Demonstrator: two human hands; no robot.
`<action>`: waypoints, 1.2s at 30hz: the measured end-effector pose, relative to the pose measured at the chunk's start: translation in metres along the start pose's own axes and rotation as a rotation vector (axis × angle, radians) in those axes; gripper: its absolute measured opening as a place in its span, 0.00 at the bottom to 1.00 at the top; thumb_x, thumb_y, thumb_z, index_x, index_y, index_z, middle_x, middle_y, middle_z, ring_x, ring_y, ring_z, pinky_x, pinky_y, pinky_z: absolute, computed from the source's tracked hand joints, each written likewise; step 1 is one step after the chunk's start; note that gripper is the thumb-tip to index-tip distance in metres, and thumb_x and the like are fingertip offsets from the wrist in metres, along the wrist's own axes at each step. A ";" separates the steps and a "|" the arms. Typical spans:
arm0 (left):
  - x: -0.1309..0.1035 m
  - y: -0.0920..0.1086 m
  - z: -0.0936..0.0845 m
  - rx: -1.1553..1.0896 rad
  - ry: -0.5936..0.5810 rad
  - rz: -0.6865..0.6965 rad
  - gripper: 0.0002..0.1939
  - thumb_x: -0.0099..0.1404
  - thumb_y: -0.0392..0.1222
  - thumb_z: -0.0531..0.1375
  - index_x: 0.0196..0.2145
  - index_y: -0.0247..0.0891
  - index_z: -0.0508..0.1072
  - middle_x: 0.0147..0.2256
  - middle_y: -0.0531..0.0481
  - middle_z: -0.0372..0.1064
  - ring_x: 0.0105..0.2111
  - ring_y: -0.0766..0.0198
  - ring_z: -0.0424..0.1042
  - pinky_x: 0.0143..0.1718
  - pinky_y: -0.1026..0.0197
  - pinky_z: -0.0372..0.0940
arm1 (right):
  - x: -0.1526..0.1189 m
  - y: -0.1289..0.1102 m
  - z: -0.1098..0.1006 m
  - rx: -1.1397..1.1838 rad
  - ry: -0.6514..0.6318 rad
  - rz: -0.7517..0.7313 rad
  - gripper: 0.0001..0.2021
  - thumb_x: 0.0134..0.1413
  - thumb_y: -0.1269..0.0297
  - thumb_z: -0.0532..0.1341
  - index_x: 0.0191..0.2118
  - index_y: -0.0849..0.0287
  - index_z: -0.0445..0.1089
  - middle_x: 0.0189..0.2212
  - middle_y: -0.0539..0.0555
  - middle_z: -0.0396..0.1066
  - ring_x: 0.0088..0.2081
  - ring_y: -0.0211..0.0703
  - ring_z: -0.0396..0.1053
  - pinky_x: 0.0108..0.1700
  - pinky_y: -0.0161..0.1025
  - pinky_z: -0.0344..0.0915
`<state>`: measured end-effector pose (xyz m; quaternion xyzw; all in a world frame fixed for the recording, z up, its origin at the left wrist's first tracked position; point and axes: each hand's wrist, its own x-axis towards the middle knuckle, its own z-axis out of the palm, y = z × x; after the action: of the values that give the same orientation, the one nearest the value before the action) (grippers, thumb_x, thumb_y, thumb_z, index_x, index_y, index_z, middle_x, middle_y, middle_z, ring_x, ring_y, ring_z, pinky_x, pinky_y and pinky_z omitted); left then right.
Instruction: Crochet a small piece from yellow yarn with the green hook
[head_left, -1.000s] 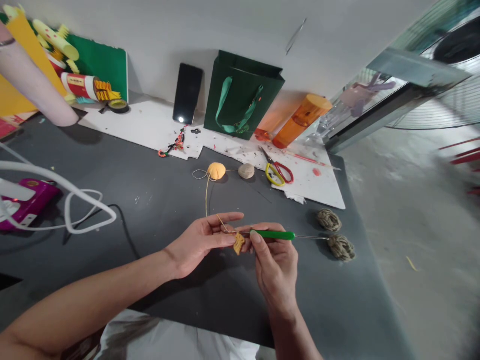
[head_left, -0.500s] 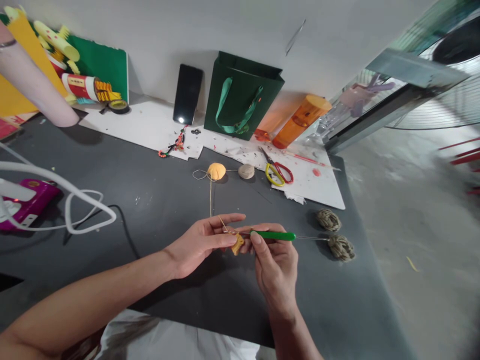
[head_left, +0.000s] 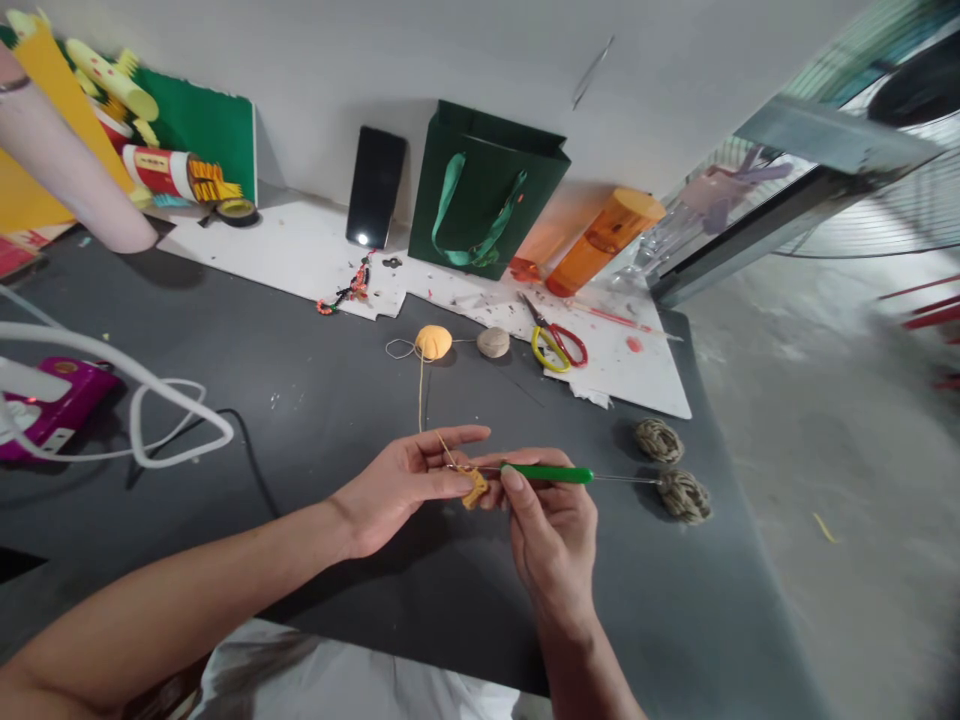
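Note:
My left hand [head_left: 405, 490] pinches a small yellow crochet piece [head_left: 474, 489] between thumb and fingers, its index finger stretched out with yarn running over it. That strand leads back to a yellow ball of yarn [head_left: 433, 343] on the table. In my right hand [head_left: 555, 540] is a crochet hook [head_left: 551, 473] with a green handle, gripped by thumb and fingers. The hook's metal tip points left and meets the crochet piece at the left fingertips; whether a loop sits on it is too small to tell.
Behind the hands lie a beige yarn ball [head_left: 493, 343] and red-and-yellow scissors [head_left: 555, 340]. Two grey-green yarn bundles [head_left: 684, 497] lie to the right, by a thin metal rod. A phone [head_left: 376, 187], green paper bag [head_left: 487, 190] and orange bottle [head_left: 604, 243] stand at the wall. White cable [head_left: 187, 415] loops at left.
Both hands keep nearly the same place and grip. The crochet piece has turned slightly at the left fingertips; nothing was taken up or let go.

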<state>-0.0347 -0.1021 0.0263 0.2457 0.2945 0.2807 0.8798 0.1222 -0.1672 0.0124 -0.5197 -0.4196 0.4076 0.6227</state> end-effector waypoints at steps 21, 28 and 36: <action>0.000 -0.001 -0.002 0.027 -0.022 0.015 0.22 0.53 0.36 0.76 0.47 0.46 0.84 0.37 0.51 0.79 0.38 0.64 0.73 0.51 0.54 0.62 | 0.005 -0.004 0.004 0.087 0.015 -0.006 0.08 0.61 0.58 0.68 0.36 0.55 0.74 0.28 0.49 0.79 0.19 0.34 0.70 0.24 0.33 0.71; 0.000 -0.001 -0.002 0.039 -0.009 0.023 0.23 0.51 0.41 0.77 0.46 0.46 0.84 0.33 0.53 0.76 0.37 0.65 0.70 0.49 0.56 0.60 | 0.007 -0.007 0.007 0.155 0.025 0.005 0.09 0.59 0.57 0.71 0.36 0.55 0.74 0.27 0.50 0.81 0.18 0.33 0.69 0.22 0.31 0.71; -0.001 0.000 -0.001 0.051 0.008 0.024 0.22 0.50 0.42 0.77 0.45 0.48 0.84 0.32 0.54 0.76 0.37 0.65 0.70 0.50 0.55 0.60 | 0.005 -0.003 0.004 0.123 0.030 -0.019 0.06 0.61 0.60 0.69 0.37 0.55 0.74 0.29 0.49 0.81 0.21 0.34 0.72 0.25 0.32 0.72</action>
<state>-0.0359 -0.1028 0.0259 0.2704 0.3021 0.2844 0.8688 0.1199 -0.1618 0.0160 -0.4824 -0.3891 0.4187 0.6637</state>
